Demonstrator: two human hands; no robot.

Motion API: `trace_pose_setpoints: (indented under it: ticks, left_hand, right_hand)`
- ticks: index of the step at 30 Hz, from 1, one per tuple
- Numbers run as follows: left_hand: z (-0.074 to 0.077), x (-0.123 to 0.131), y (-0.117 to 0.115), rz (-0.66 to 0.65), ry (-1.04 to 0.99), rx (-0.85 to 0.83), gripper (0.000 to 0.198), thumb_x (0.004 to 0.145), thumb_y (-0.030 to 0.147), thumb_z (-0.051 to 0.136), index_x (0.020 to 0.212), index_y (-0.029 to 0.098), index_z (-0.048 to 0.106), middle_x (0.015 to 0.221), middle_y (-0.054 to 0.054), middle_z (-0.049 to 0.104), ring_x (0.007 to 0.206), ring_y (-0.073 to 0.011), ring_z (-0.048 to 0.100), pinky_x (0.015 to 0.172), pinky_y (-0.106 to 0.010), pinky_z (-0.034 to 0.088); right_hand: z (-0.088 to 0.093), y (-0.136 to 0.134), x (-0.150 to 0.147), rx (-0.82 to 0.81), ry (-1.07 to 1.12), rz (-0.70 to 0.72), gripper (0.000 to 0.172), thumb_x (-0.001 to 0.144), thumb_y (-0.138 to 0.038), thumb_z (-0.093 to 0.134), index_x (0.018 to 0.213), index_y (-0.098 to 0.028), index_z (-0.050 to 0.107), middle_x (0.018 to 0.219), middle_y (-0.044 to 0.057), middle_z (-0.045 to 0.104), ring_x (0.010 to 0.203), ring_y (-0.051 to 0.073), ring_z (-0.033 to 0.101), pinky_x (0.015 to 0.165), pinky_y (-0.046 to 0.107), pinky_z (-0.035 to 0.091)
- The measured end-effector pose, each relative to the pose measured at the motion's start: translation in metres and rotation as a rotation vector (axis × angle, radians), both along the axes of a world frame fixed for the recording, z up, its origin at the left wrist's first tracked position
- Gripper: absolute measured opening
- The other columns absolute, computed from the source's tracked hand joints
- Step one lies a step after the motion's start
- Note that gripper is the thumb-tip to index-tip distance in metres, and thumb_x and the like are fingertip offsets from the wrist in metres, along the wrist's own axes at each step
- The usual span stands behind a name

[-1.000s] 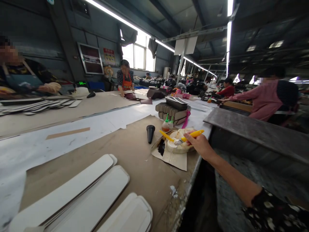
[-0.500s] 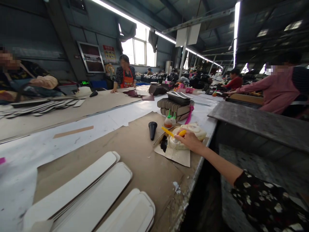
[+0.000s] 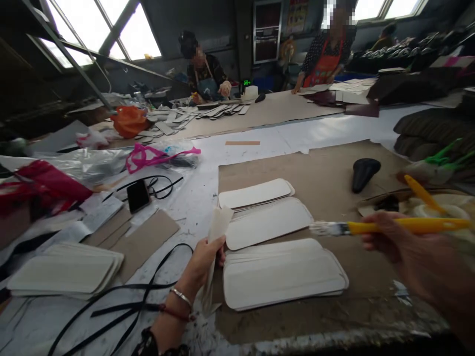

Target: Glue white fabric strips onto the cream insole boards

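Observation:
My right hand [image 3: 404, 247] grips the yellow handle of a paintbrush [image 3: 374, 226], its whitish bristles pointing left near the pale rounded panels. Those panels lie in overlapping stacks: a far stack [image 3: 256, 194], a middle stack [image 3: 269, 223] and a near stack [image 3: 282, 277]. At their left ends, my left hand [image 3: 206, 257] is closed on a pale, paper-like strip [image 3: 219, 222] that stands up from the fingers. Behind my right hand, a second yellow handle [image 3: 425, 194] leans at a whitish tub [image 3: 440, 210], partly hidden.
Brown paper [image 3: 326, 170] lies under the stacks. A black cone-shaped object [image 3: 364, 174] stands near green-tipped bottles [image 3: 441, 158]. Leftward are black straps [image 3: 148, 287], a phone [image 3: 138, 196], another panel stack [image 3: 65, 269] and plastic bags [image 3: 159, 157]. Two people work across the table.
The view has swung left and down. My right hand has brought the brush away from the tub toward the panels. My left hand with the strip has come into view.

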State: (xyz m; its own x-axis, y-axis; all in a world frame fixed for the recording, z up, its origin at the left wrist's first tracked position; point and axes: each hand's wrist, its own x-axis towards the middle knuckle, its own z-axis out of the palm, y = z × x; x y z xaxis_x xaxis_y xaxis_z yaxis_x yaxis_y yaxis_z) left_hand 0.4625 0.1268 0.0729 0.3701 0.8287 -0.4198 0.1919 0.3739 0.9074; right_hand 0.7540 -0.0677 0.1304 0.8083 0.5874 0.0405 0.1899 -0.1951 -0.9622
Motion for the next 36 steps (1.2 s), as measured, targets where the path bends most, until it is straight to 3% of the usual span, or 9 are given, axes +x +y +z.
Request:
trace_pose_setpoints:
  ticks: [2,5,11,18,23,30,33,36]
  left_hand:
    - [0.000,-0.001,-0.001,-0.007,-0.017,-0.021,0.037,0.062,0.045,0.063,0.047,0.016,0.046,0.039,0.000,0.050,0.035,-0.0078,0.041,0.042,-0.021,0.032]
    - [-0.002,-0.002,-0.001,-0.008,-0.034,-0.065,0.039,0.064,0.049,0.060,0.047,0.016,0.045,0.038,0.001,0.049,0.034,-0.0080,0.041,0.040,-0.021,0.033]
    - [-0.005,-0.002,0.004,0.019,-0.061,-0.110,0.037,0.063,0.048,0.061,0.051,0.017,0.046,0.038,0.003,0.046,0.033,-0.0081,0.041,0.037,-0.021,0.033]
    - [-0.011,-0.001,0.003,0.045,-0.044,-0.071,0.030,0.060,0.041,0.065,0.056,0.017,0.047,0.037,0.003,0.048,0.032,-0.0085,0.039,0.037,-0.022,0.031]
    - [-0.006,-0.002,0.000,0.032,-0.035,-0.030,0.034,0.060,0.043,0.065,0.050,0.016,0.049,0.038,0.001,0.051,0.034,-0.0089,0.042,0.041,-0.022,0.033]
    - [-0.003,-0.004,0.000,0.027,0.007,-0.033,0.037,0.055,0.048,0.067,0.048,0.017,0.048,0.038,0.001,0.053,0.036,-0.0110,0.044,0.045,-0.025,0.036]
    - [-0.006,-0.005,-0.001,0.033,0.022,-0.040,0.038,0.054,0.050,0.067,0.050,0.017,0.048,0.038,0.001,0.053,0.037,-0.0121,0.045,0.046,-0.026,0.036]
    - [-0.008,-0.004,-0.001,0.002,0.049,-0.013,0.040,0.055,0.052,0.065,0.047,0.017,0.048,0.038,0.000,0.052,0.038,-0.0125,0.044,0.048,-0.027,0.036]
  right_hand:
    - [0.000,0.039,-0.053,0.096,0.218,0.143,0.046,0.056,-0.060,0.070,0.075,-0.020,0.059,0.069,0.005,0.060,0.053,0.015,0.057,0.054,0.032,0.053]
    - [-0.008,0.085,-0.107,0.143,0.298,0.327,0.039,0.063,-0.049,0.072,0.079,-0.016,0.059,0.066,0.001,0.059,0.054,0.013,0.057,0.053,0.027,0.052]
    - [-0.030,0.120,-0.136,0.109,0.314,0.403,0.037,0.067,-0.048,0.068,0.078,-0.015,0.056,0.061,-0.002,0.058,0.056,0.013,0.057,0.052,0.024,0.052]
    - [-0.029,0.120,-0.128,-0.005,0.131,0.336,0.039,0.068,-0.053,0.064,0.078,-0.017,0.055,0.061,-0.002,0.057,0.051,0.014,0.057,0.052,0.027,0.051]
    - [-0.027,0.101,-0.087,-0.106,-0.223,0.170,0.037,0.073,-0.055,0.058,0.077,-0.018,0.057,0.078,0.005,0.060,0.053,0.015,0.058,0.054,0.028,0.049]
    - [-0.027,0.079,-0.036,-0.112,-0.779,0.008,0.032,0.083,-0.047,0.047,0.075,-0.018,0.058,0.076,0.006,0.058,0.066,0.019,0.057,0.067,0.033,0.047]
    - [-0.028,0.078,-0.037,-0.061,-0.947,0.041,0.025,0.086,-0.038,0.046,0.078,-0.018,0.058,0.076,0.006,0.056,0.071,0.019,0.056,0.070,0.033,0.047]
    - [-0.031,0.080,-0.058,-0.027,-0.950,0.122,0.016,0.087,-0.028,0.046,0.080,-0.018,0.057,0.077,0.006,0.055,0.072,0.018,0.055,0.069,0.032,0.047]
